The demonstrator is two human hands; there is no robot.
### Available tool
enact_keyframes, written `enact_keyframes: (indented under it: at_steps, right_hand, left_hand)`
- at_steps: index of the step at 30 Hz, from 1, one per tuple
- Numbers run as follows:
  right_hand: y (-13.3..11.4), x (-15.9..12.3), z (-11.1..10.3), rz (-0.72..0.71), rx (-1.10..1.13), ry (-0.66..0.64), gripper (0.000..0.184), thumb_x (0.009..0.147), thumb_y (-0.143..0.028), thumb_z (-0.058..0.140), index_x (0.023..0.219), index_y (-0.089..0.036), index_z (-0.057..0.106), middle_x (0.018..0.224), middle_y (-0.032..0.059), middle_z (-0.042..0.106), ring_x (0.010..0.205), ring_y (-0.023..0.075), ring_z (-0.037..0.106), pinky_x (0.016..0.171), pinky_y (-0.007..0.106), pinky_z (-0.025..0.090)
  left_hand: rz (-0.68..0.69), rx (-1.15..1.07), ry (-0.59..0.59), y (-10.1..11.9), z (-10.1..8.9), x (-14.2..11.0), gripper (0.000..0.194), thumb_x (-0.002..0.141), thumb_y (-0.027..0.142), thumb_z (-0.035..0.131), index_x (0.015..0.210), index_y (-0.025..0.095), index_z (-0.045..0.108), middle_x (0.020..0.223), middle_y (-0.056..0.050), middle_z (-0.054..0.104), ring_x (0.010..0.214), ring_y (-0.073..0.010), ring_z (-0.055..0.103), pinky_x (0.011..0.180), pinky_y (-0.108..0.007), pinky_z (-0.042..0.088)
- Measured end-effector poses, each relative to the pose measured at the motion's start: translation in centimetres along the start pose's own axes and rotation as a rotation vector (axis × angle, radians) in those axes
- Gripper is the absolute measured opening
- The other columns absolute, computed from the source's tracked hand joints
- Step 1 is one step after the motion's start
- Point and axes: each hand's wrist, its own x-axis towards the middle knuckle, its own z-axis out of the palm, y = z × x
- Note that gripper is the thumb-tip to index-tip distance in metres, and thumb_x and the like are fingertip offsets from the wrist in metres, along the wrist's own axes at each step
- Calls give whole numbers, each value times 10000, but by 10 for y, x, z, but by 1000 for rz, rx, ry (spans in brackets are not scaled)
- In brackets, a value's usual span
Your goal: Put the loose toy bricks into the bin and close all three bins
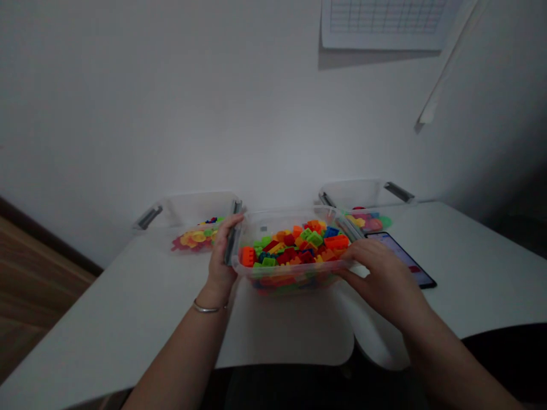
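Observation:
A clear plastic box (282, 215) with grey side latches is between my hands, above the white table. Colourful toy building blocks (294, 245) in orange, green, red, yellow and blue fill much of it. My left hand (222, 250), with a silver bangle at the wrist, grips the box's left side by the latch. At the front right corner my right hand (380, 276) pinches the rim, thumb below and fingers on top. Whether the box's underside touches the table is hard to tell.
Behind on the left stands another clear box (196, 199) with colourful pieces, and a similar box (354, 188) is at the back right. A phone (404, 256) with its screen lit lies on the white table (478, 267) beside my right hand. A printed sheet (384, 25) hangs on the wall.

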Motion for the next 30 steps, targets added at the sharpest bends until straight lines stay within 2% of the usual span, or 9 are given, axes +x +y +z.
enact_keyframes:
  at_steps: [2,6,9,15,19,21,24,27,30]
  right_hand:
    - [-4,-6,-3,14,12,-7,101,814,-248,697,782,-224,604,821,38,662,825,233,618,726,377,506]
    - [-10,-16,-6,31,31,-56,93,796,-206,712,790,-227,621,856,34,675,865,231,622,726,357,510]
    - [-16,-21,-6,32,18,-97,89,799,-203,714,782,-226,629,851,27,678,856,222,621,711,339,505]
    - [-23,-26,-9,-21,-35,-125,97,780,-166,721,768,-213,637,840,21,683,860,218,619,690,316,482]
    - [-25,-21,-17,-72,-61,-204,58,833,-215,675,782,-211,647,841,26,681,841,217,607,706,331,464]
    - [-27,-18,-21,-87,-51,-236,83,855,-255,655,783,-213,653,826,25,676,825,218,595,747,357,456]
    - [-32,-13,-23,-112,-73,-254,129,852,-308,665,760,-218,659,788,19,668,798,226,577,807,409,438]
    - [-39,-8,-22,-122,-123,-252,161,821,-351,704,758,-211,654,797,27,674,799,238,582,819,431,432]
    - [-46,-4,-20,-137,-145,-254,189,798,-357,731,831,-187,654,869,55,687,857,249,604,857,442,435]
  left_hand:
    - [26,19,-17,7,-5,3,501,859,613,430,1032,224,693,1220,-88,646,1245,-308,514,1098,-453,366]
    - [-72,-132,-38,11,-14,11,476,809,573,474,950,185,711,1076,-100,694,1093,-296,595,961,-429,464]
    - [-91,-161,-111,9,-18,15,440,785,546,534,883,167,734,985,-108,708,1020,-281,611,928,-400,466]
    - [-122,-219,-119,11,-21,11,436,810,524,514,854,163,755,1002,-124,716,1050,-303,605,933,-429,460]
    - [-125,-175,-186,27,-31,9,457,850,527,480,877,167,761,1024,-127,729,1072,-299,621,977,-452,453]
    - [-72,-53,-253,43,-36,7,427,889,501,470,899,187,758,1046,-115,729,1095,-285,619,1006,-458,443]
    - [105,294,-376,77,-32,-2,356,948,416,455,938,211,745,1037,-80,729,1073,-241,625,1053,-435,407]
    - [201,551,-615,110,-11,-18,259,953,315,483,1021,216,713,1014,-66,723,989,-210,645,896,-374,500]
    - [325,741,-778,126,15,-33,204,924,279,537,1022,213,702,1004,-67,713,902,-217,646,782,-372,518]
